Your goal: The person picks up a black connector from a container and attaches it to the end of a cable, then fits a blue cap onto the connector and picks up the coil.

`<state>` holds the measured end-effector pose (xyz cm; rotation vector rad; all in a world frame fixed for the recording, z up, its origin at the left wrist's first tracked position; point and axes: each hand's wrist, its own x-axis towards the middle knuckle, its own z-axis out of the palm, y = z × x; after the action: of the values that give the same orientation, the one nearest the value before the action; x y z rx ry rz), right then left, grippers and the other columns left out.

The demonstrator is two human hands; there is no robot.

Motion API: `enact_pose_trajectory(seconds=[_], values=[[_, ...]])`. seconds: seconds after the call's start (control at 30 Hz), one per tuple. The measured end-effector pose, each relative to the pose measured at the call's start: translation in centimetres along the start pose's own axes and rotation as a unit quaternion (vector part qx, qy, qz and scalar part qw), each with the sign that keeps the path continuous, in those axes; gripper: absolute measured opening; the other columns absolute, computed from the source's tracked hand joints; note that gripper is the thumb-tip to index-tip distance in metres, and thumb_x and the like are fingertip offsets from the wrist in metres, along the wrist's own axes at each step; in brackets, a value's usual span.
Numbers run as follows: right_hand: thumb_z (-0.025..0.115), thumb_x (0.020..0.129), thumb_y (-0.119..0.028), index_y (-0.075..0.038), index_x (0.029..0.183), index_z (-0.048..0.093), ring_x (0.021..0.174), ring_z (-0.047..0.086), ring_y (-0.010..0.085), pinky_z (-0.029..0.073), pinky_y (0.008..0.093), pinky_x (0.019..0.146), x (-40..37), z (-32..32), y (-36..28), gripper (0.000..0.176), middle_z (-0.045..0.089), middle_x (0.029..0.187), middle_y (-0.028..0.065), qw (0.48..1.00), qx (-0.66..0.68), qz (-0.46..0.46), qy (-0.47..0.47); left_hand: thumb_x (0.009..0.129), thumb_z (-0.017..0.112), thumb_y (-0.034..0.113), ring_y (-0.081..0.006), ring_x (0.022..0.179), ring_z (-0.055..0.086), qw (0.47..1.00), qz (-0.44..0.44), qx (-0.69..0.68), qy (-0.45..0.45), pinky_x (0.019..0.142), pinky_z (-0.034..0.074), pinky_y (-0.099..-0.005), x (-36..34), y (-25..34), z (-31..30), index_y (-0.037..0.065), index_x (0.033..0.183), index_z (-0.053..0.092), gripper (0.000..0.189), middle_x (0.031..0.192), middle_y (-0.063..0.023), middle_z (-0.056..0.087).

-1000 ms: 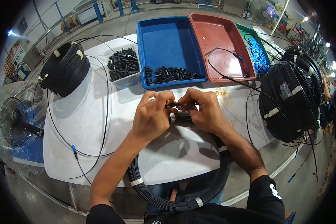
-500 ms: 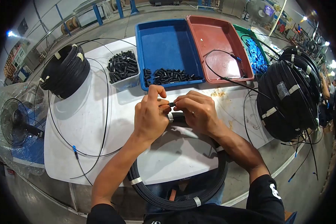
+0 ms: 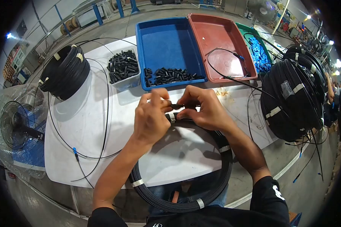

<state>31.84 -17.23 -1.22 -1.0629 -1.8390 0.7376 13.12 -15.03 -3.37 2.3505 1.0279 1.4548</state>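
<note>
My left hand (image 3: 152, 117) and my right hand (image 3: 206, 109) meet above the near middle of the table. Between their fingertips is a small black connector piece (image 3: 175, 106), with the left fingers pinching one end and the right thumb and fingers closed on the other. Fingers hide much of it. Directly below the hands lies a large coil of black cable (image 3: 226, 166), bound with pale tape, which overhangs the table's front edge toward my lap. Beyond the hands, a blue tray (image 3: 170, 41) holds a pile of small black connector parts (image 3: 174, 76).
Left of the tray stands a clear tub (image 3: 127, 84) of black parts. A red tray (image 3: 216, 34) and green tray (image 3: 271, 56) with blue pieces adjoin. Cable coils (image 3: 66, 72) flank both sides. Loose cable crosses the table (image 3: 79, 117). A wrapped fan (image 3: 19, 125) stands left.
My right hand has shifted its hold: its index finger now arches higher and the thumb reaches toward the left hand. My left hand stays pinched and nearly in place.
</note>
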Motion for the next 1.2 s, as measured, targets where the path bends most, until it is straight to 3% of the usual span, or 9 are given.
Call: enact_pose_trajectory(seconds=[0.07, 0.13, 0.33, 0.57, 0.83, 0.97, 1.07, 1.13, 1.2], values=[[0.077, 0.074, 0.001, -0.002, 0.089, 0.061, 0.063, 0.064, 0.0236, 0.047, 0.0357, 0.057, 0.0, 0.7, 0.5, 0.022, 0.068, 0.076, 0.0120, 0.996, -0.062, -0.056, 0.023, 0.075, 0.065, -0.010, -0.0232, 0.067, 0.070, 0.996, -0.088, -0.020, -0.020, 0.071, 0.052, -0.0347, 0.6, -0.1, -0.4, 0.005, 0.094, 0.057, 0.026, 0.079, -0.0086, 0.072], [0.074, 0.069, 0.004, -0.005, 0.088, 0.064, 0.069, 0.065, 0.0302, 0.050, 0.0386, 0.061, 0.0, 1.5, 1.9, 0.024, 0.066, 0.075, 0.0103, 0.971, -0.157, -0.164, 0.080, 0.079, 0.064, -0.013, -0.0214, 0.077, 0.073, 0.983, -0.146, -0.038, -0.106, 0.067, 0.057, -0.0299, 1.0, -0.2, -0.7, -0.007, 0.093, 0.064, 0.015, 0.081, -0.0162, 0.070], [0.070, 0.069, 0.007, -0.007, 0.084, 0.067, 0.069, 0.065, 0.0256, 0.052, 0.0365, 0.061, 0.5, 1.5, 2.7, 0.020, 0.068, 0.077, 0.0065, 0.944, -0.165, -0.252, 0.131, 0.080, 0.069, -0.007, -0.0166, 0.079, 0.074, 0.940, -0.219, -0.258, -0.051, 0.071, 0.057, -0.0251, 0.2, -2.1, 0.6, 0.000, 0.091, 0.074, 0.014, 0.084, -0.0102, 0.076], [0.076, 0.068, 0.009, -0.005, 0.088, 0.068, 0.071, 0.067, 0.0221, 0.054, 0.0316, 0.059, 0.4, 1.0, 2.7, 0.026, 0.071, 0.082, 0.0066, 0.949, -0.169, -0.241, 0.112, 0.083, 0.069, -0.005, -0.0173, 0.083, 0.073, 0.961, -0.133, -0.221, -0.097, 0.078, 0.058, -0.0270, 0.5, -1.4, -1.0, -0.002, 0.094, 0.072, 0.012, 0.088, -0.0110, 0.074], [0.068, 0.059, 0.009, -0.006, 0.079, 0.065, 0.070, 0.064, 0.0244, 0.052, 0.0357, 0.059, 0.4, 1.2, 2.6, 0.025, 0.068, 0.079, 0.0058, 0.926, -0.203, -0.299, 0.110, 0.080, 0.074, 0.000, -0.0150, 0.074, 0.073, 0.972, -0.134, -0.163, -0.102, 0.073, 0.057, -0.0253, 0.0, -1.1, -0.9, -0.003, 0.095, 0.073, 0.015, 0.080, -0.0091, 0.075], [0.069, 0.064, 0.013, -0.004, 0.081, 0.064, 0.067, 0.064, 0.0243, 0.052, 0.0325, 0.058, -0.1, 0.8, 1.7, 0.025, 0.070, 0.082, 0.0098, 0.928, -0.206, -0.299, 0.087, 0.075, 0.074, 0.002, -0.0168, 0.071, 0.074, 0.974, -0.113, -0.175, -0.085, 0.068, 0.057, -0.0265, -0.6, -1.1, -0.5, -0.002, 0.093, 0.074, 0.018, 0.079, -0.0117, 0.075], [0.069, 0.071, 0.012, -0.002, 0.081, 0.064, 0.068, 0.065, 0.0206, 0.053, 0.0314, 0.060, -0.2, 0.5, 1.5, 0.018, 0.070, 0.081, 0.0107, 0.972, -0.153, -0.173, 0.042, 0.072, 0.074, 0.002, -0.0170, 0.063, 0.071, 0.988, -0.053, -0.129, -0.060, 0.066, 0.057, -0.0285, -0.3, -0.7, -1.0, 0.001, 0.088, 0.074, 0.016, 0.071, -0.0101, 0.072], [0.072, 0.077, 0.010, 0.001, 0.081, 0.063, 0.072, 0.067, 0.0163, 0.053, 0.0297, 0.064, 0.2, 0.0, 1.0, 0.013, 0.071, 0.082, 0.0111, 0.988, 0.031, 0.139, -0.063, 0.069, 0.076, 0.001, -0.0192, 0.057, 0.068, 0.985, 0.155, -0.008, -0.081, 0.067, 0.057, -0.0285, 0.1, -0.6, -1.5, 0.001, 0.085, 0.074, 0.016, 0.067, -0.0092, 0.069], [0.073, 0.078, 0.008, 0.001, 0.081, 0.063, 0.074, 0.067, 0.0145, 0.054, 0.0289, 0.066, 0.4, -0.4, 0.9, 0.013, 0.071, 0.082, 0.0106, 0.987, 0.023, 0.140, -0.077, 0.068, 0.076, 0.001, -0.0207, 0.054, 0.065, 0.983, 0.170, 0.001, -0.074, 0.066, 0.056, -0.0293, 0.0, -1.1, -0.9, 0.002, 0.084, 0.074, 0.016, 0.065, -0.0091, 0.068]])
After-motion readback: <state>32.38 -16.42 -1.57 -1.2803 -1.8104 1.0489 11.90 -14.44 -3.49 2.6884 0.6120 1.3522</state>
